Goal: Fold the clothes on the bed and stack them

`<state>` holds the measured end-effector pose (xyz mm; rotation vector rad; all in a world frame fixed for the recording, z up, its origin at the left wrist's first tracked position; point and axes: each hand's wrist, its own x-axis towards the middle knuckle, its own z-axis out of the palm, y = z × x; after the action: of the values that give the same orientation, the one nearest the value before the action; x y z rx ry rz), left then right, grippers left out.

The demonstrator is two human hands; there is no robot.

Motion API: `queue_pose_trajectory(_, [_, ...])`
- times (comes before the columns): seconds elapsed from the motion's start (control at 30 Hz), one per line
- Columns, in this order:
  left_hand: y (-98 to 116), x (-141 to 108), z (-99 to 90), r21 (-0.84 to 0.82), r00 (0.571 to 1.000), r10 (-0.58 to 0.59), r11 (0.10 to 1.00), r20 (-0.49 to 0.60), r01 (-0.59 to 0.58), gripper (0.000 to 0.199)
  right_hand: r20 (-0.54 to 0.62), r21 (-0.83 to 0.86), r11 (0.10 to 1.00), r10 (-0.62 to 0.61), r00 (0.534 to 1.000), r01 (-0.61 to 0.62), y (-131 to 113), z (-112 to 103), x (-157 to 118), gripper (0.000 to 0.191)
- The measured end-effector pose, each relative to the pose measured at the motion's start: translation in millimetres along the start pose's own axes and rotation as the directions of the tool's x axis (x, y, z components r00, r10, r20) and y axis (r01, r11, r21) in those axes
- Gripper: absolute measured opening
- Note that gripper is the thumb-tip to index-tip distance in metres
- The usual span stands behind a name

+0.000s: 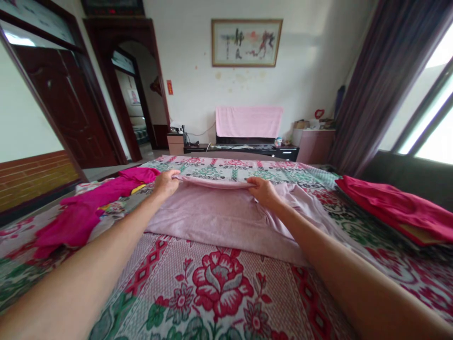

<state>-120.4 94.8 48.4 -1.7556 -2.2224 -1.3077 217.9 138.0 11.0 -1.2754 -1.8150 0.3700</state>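
A pale pink garment (219, 212) lies spread across the flowered cloth (222, 283) in front of me. Its far edge is lifted a little and stretched between my two hands. My left hand (167, 183) is closed on the left end of that edge, thumb and fingers pinched together. On the right end, my right hand (262, 190) pinches the fabric in the same way. To the right of my right hand, part of the garment lies in loose wrinkles, partly hidden by my forearm.
Bright magenta clothing (85, 210) lies crumpled on the left, over some patterned and yellow cloth. Folded red clothes (399, 203) are stacked on the right beside a dark sofa back (417, 179). Beyond stands a low black cabinet (244, 150) with a pink-covered screen (249, 121).
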Motion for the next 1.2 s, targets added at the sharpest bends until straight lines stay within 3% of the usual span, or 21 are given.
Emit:
queue_pose_trajectory(0.13, [-9.8,-23.4,-4.7,0.316,0.99,0.089,0.941,0.105,-0.118,0.039,0.063,-0.149,0.988,-0.036,0.997,0.045,-7.6,-3.6,-20.9,0.027])
queue_pose_trajectory(0.37, [-24.1,-39.3,-1.7,0.467,0.969,0.122,0.859,0.214,-0.211,0.038,0.207,-0.39,0.878,-0.21,0.955,0.278,-28.9,-12.3,-35.9,0.032])
queue_pose_trajectory(0.73, [-34.9,-36.6,-7.8,0.461,0.96,0.172,0.849,0.22,-0.258,0.037,0.274,-0.496,0.803,-0.216,0.937,0.33,-40.1,-14.2,-43.1,0.026])
queue_pose_trajectory(0.9, [-37.6,-37.8,-7.8,0.468,0.957,0.159,0.845,0.241,-0.258,0.037,0.291,-0.507,0.754,-0.307,0.906,0.418,-42.0,-16.3,-44.5,0.021])
queue_pose_trajectory(1.2, [-42.2,-28.9,-14.2,0.353,0.964,0.033,0.927,0.263,-0.128,0.044,0.353,-0.444,0.792,-0.276,0.894,0.42,-38.3,-10.4,-45.4,0.025])
